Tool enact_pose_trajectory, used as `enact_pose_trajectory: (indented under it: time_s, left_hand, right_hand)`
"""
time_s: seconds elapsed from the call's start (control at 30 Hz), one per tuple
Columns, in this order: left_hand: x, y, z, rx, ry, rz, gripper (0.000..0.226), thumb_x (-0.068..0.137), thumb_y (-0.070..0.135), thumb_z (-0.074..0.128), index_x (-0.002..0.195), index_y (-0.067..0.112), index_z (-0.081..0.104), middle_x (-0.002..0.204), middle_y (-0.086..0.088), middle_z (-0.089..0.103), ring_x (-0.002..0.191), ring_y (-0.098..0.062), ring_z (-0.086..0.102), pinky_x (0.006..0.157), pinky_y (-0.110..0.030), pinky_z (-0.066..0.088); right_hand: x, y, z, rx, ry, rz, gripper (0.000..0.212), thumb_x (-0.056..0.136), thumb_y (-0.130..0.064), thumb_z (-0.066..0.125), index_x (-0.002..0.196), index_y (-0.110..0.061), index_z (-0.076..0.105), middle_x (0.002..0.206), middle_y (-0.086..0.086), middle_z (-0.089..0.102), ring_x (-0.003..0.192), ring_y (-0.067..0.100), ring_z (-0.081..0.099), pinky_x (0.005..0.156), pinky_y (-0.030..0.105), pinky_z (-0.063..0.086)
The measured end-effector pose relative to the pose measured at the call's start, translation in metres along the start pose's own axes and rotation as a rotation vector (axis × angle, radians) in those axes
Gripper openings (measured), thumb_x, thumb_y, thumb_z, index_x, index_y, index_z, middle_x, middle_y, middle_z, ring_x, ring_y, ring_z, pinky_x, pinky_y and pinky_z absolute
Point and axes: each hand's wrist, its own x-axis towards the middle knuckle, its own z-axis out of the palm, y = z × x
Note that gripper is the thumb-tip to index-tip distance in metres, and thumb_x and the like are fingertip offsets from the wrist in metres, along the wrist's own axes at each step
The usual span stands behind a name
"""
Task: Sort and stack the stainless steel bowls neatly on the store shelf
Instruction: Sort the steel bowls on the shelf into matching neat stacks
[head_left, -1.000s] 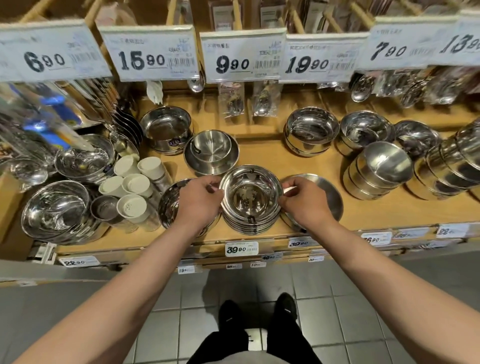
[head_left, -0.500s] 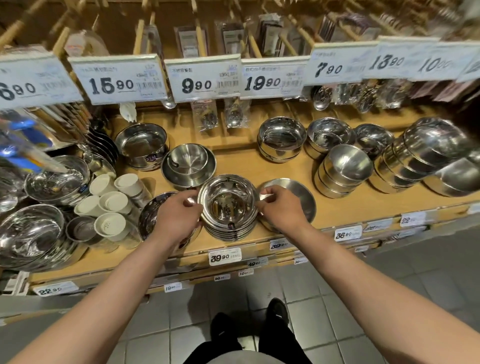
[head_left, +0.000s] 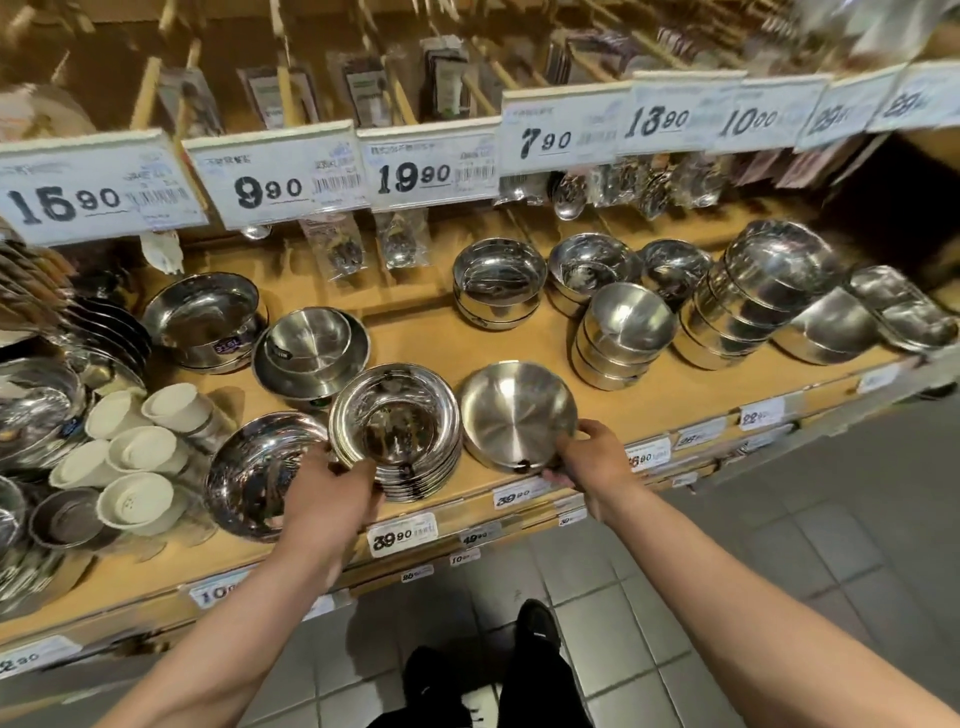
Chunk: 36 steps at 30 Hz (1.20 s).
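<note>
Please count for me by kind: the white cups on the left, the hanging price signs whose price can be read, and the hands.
White cups: 5
Readable hanging price signs: 6
Hands: 2 (left hand grips the shiny bowl stack, right hand grips the matte bowl)
Total: 13

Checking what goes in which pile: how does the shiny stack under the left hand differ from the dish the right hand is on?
The mirror-polished steel bowl stack holds several nested bowls; the brushed matte steel dish looks single. The stack is deep with a broad rim; the dish is flatter. Left hand grips the stack, right hand the dish. Both are round steel.
</note>
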Motion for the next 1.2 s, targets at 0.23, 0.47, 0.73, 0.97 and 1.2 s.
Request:
enact_pose_trajectory:
  time_s: [0.23, 0.47, 0.73, 0.97, 1.2]
  left_hand:
    - [0.013, 0.000, 0.003, -0.072, -0.015, -0.054, 0.013, 0.101, 0.009, 0.058, 0.109, 0.019, 0.059, 0.104, -0.021, 0.073, 0.088, -0.036, 0.072, 0.089, -0.052, 0.060]
    - [0.032, 0.006, 0.009, -0.145, -0.045, -0.121, 0.015, 0.100, 0.014, 0.061, 0.112, 0.023, 0.062, 0.098, -0.016, 0.076, 0.079, -0.030, 0.072, 0.091, -0.056, 0.058]
    - [0.039, 0.006, 0.011, -0.210, -0.051, -0.133, 0.012, 0.100, 0.016, 0.062, 0.109, 0.023, 0.061, 0.108, -0.012, 0.071, 0.083, -0.025, 0.071, 0.092, -0.050, 0.059]
    - [0.010, 0.002, 0.010, -0.203, -0.030, -0.082, 0.024, 0.098, 0.018, 0.065, 0.119, 0.008, 0.057, 0.103, -0.017, 0.075, 0.093, -0.032, 0.076, 0.089, -0.044, 0.059]
    - [-0.052, -0.012, 0.066, -0.100, -0.151, -0.079, 0.016, 0.098, 0.012, 0.060, 0.110, 0.005, 0.069, 0.101, -0.010, 0.078, 0.091, -0.024, 0.075, 0.055, -0.028, 0.055]
  right_hand:
    - [0.006, -0.006, 0.001, 0.062, 0.022, 0.011, 0.025, 0.090, -0.001, 0.063, 0.094, -0.024, 0.052, 0.089, 0.019, 0.073, 0.060, 0.030, 0.070, 0.050, 0.032, 0.057]
    - [0.017, -0.009, -0.002, 0.061, 0.000, -0.002, 0.022, 0.092, -0.002, 0.060, 0.093, -0.022, 0.053, 0.104, 0.023, 0.071, 0.053, 0.024, 0.069, 0.041, 0.023, 0.050]
    - [0.014, -0.002, -0.018, 0.028, 0.025, 0.027, 0.025, 0.090, 0.004, 0.063, 0.097, -0.017, 0.052, 0.107, 0.025, 0.069, 0.067, 0.035, 0.075, 0.048, 0.028, 0.059]
    - [0.000, -0.007, -0.041, 0.107, -0.032, 0.071, 0.045, 0.092, 0.005, 0.061, 0.133, -0.007, 0.051, 0.114, 0.024, 0.067, 0.065, 0.033, 0.075, 0.046, 0.028, 0.059]
    - [-0.019, -0.013, -0.110, 0.207, -0.106, 0.035, 0.040, 0.090, 0.006, 0.059, 0.130, 0.006, 0.054, 0.114, 0.023, 0.068, 0.067, 0.026, 0.075, 0.050, 0.028, 0.061]
